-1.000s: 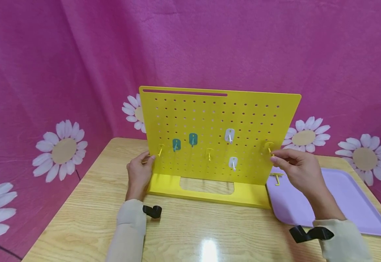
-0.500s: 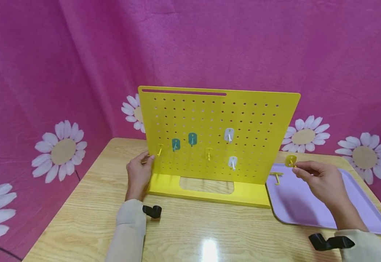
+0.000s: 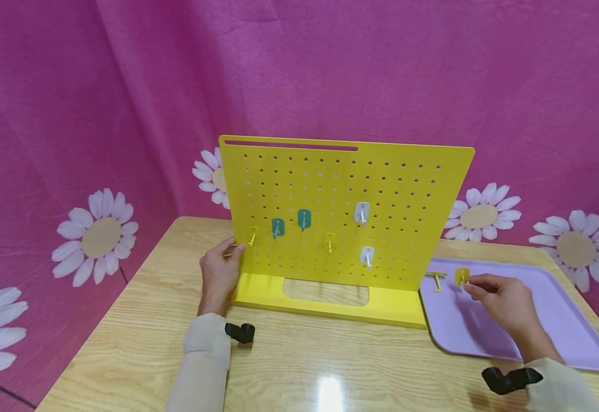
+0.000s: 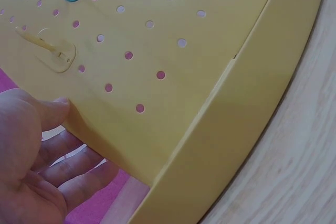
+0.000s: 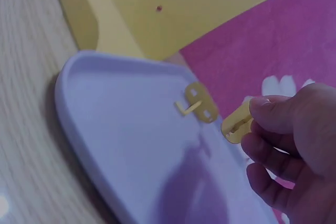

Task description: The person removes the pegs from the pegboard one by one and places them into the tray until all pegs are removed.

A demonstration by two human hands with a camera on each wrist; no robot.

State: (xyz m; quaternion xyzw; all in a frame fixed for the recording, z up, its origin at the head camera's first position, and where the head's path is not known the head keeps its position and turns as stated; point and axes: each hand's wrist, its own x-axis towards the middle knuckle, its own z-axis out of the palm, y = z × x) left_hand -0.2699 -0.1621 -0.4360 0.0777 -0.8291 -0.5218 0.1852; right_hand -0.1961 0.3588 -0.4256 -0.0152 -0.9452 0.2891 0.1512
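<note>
Your left hand [image 3: 220, 273] steadies the yellow pegboard [image 3: 345, 189] on the table [image 3: 124, 343], thumb in front and straight fingers behind, as only the left wrist view shows. Over the lilac tray [image 3: 562, 320], your right hand [image 3: 505, 300] pinches a yellow hook [image 3: 461, 277]; another hook [image 3: 436, 280] lies just beside it. No writing shows.

Left hand [image 3: 220, 270] upright, fingers straight — right hand [image 3: 502, 297] pinching, low.
</note>
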